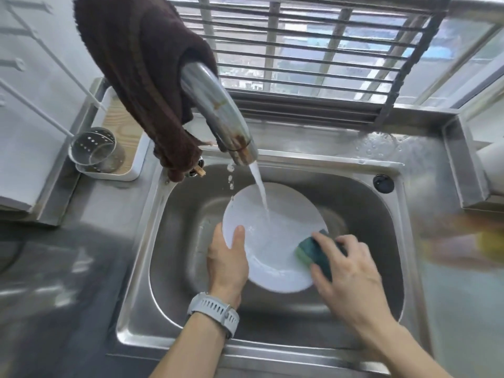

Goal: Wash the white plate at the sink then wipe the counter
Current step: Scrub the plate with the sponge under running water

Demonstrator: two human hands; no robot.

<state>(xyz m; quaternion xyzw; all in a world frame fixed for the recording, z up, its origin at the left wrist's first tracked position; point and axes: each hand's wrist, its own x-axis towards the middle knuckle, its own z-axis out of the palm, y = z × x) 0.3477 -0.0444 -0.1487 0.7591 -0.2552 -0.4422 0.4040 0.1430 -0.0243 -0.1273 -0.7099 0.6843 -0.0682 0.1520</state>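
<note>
The white plate (272,236) is held over the steel sink (174,236) under running water from the chrome faucet (218,113). My left hand (227,257) grips the plate's left rim, thumb on its face. My right hand (343,266) holds a green and dark sponge (313,249) pressed against the plate's right side. A dark brown cloth (141,72) hangs over the faucet neck. The steel counter (68,255) lies left of the sink.
A perforated metal cup (95,148) sits in a white tray (133,165) at the back left. A blurred yellow object (488,241) lies on the right counter. A barred window (327,50) runs behind the sink. A black plug (383,182) sits on the sink's back right rim.
</note>
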